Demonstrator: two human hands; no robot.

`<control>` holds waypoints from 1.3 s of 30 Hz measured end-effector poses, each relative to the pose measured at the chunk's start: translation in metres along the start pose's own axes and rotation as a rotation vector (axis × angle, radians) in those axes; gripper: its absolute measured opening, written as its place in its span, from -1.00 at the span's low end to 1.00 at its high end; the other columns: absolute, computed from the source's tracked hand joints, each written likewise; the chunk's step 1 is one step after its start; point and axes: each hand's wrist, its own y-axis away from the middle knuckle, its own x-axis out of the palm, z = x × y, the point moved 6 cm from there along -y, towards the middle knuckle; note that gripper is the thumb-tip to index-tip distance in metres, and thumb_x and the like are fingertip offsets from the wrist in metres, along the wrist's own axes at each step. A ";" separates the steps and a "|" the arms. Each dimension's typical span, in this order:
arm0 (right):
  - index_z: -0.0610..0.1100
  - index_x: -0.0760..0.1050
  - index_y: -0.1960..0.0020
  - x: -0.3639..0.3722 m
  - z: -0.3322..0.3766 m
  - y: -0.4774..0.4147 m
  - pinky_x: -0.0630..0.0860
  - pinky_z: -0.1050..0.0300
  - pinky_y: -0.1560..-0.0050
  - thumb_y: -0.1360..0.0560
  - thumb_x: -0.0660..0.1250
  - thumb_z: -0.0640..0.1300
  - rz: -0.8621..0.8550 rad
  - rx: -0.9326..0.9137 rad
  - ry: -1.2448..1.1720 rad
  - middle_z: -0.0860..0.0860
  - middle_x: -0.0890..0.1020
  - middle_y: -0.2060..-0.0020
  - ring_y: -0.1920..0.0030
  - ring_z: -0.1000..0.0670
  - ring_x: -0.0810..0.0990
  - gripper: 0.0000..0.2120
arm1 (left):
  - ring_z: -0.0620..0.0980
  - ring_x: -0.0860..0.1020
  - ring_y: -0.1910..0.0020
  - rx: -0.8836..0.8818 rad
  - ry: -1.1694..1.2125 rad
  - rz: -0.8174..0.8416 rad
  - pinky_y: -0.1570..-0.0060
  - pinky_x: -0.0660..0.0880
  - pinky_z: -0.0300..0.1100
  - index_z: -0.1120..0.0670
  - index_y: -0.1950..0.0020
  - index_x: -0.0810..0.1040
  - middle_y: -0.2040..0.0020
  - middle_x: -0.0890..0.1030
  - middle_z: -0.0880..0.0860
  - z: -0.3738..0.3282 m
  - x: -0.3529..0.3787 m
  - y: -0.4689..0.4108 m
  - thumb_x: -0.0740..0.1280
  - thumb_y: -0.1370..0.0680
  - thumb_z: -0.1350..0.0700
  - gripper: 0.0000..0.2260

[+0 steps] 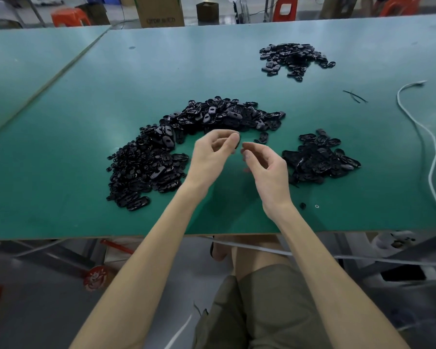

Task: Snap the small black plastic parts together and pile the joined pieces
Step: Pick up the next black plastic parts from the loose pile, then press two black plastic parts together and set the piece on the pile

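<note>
A wide arc of loose small black plastic parts [176, 142] curves over the green table [61, 159] from the left to the centre. My left hand [212, 157] is raised above the table and pinches a small black part [237, 143] between thumb and fingertips. My right hand [267, 167] hovers just to its right with fingers curled and apart; nothing shows in it. A smaller heap of black pieces [320, 157] lies right of my right hand. Another heap [293, 59] sits at the far right.
A white cable [425, 137] snakes along the right side of the table. A thin black strip [355, 96] lies near it. Two tiny bits [303, 205] rest by the front edge. Cardboard boxes [159, 11] and red stools [69, 17] stand behind the table.
</note>
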 end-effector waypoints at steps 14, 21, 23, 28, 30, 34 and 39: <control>-0.02 0.64 0.03 -0.006 -0.006 -0.002 0.55 0.27 0.22 -0.57 0.45 -0.23 -0.098 0.013 -0.058 0.17 0.72 0.20 0.15 0.17 0.64 -0.89 | 0.01 0.57 -0.02 0.023 -0.672 -0.161 -0.05 0.46 -0.19 0.14 -0.13 0.64 -0.09 0.61 0.09 0.012 -0.033 -0.001 0.31 -0.68 0.20 -0.88; -0.04 0.65 0.02 -0.005 -0.008 -0.003 0.54 0.28 0.21 -0.57 0.46 -0.22 -0.088 0.029 -0.047 0.14 0.72 0.17 0.16 0.18 0.63 -0.91 | 0.17 0.45 -0.21 -0.041 -0.998 -0.080 -0.25 0.39 0.02 0.15 -0.15 0.60 -0.15 0.55 0.16 0.018 -0.041 -0.008 0.35 -0.66 0.17 -0.89; -0.05 0.65 0.02 -0.005 -0.009 -0.003 0.54 0.27 0.21 -0.57 0.46 -0.22 -0.091 0.030 -0.043 0.10 0.72 0.15 0.16 0.16 0.63 -0.91 | 0.16 0.49 -0.17 -0.023 -0.985 -0.088 -0.24 0.42 0.03 0.15 -0.13 0.61 -0.11 0.58 0.16 0.016 -0.038 -0.007 0.35 -0.66 0.17 -0.90; -0.04 0.65 0.02 -0.006 -0.008 -0.003 0.55 0.28 0.20 -0.57 0.46 -0.22 -0.097 0.031 -0.042 0.11 0.72 0.15 0.16 0.16 0.63 -0.91 | 0.09 0.58 -0.04 -0.001 -0.804 -0.104 -0.13 0.52 0.04 0.14 -0.08 0.63 -0.01 0.64 0.09 0.011 -0.030 -0.003 0.41 -0.62 0.16 -0.92; -0.04 0.65 0.02 -0.006 -0.008 -0.003 0.54 0.29 0.21 -0.57 0.46 -0.22 -0.096 0.032 -0.041 0.11 0.72 0.16 0.18 0.16 0.63 -0.91 | 0.06 0.59 0.00 0.015 -0.745 -0.108 -0.08 0.53 -0.02 0.13 -0.05 0.64 0.01 0.63 0.07 0.010 -0.025 -0.002 0.43 -0.61 0.15 -0.94; -0.06 0.65 0.01 -0.007 -0.008 -0.003 0.55 0.27 0.20 -0.57 0.46 -0.23 -0.101 0.032 -0.042 0.07 0.72 0.14 0.15 0.15 0.64 -0.92 | -0.15 0.59 0.22 0.029 -0.473 -0.115 0.15 0.46 -0.32 0.08 0.01 0.65 0.20 0.64 0.01 0.009 -0.016 -0.003 0.39 -0.64 0.12 -0.92; -0.06 0.65 0.00 -0.008 -0.008 -0.003 0.55 0.27 0.20 -0.57 0.46 -0.22 -0.120 0.034 -0.052 0.08 0.72 0.13 0.13 0.15 0.65 -0.92 | -0.10 0.53 0.33 -0.039 -0.056 -0.126 0.29 0.44 -0.23 0.11 0.03 0.67 0.33 0.62 -0.03 0.019 -0.005 -0.009 0.37 -0.66 0.05 -0.83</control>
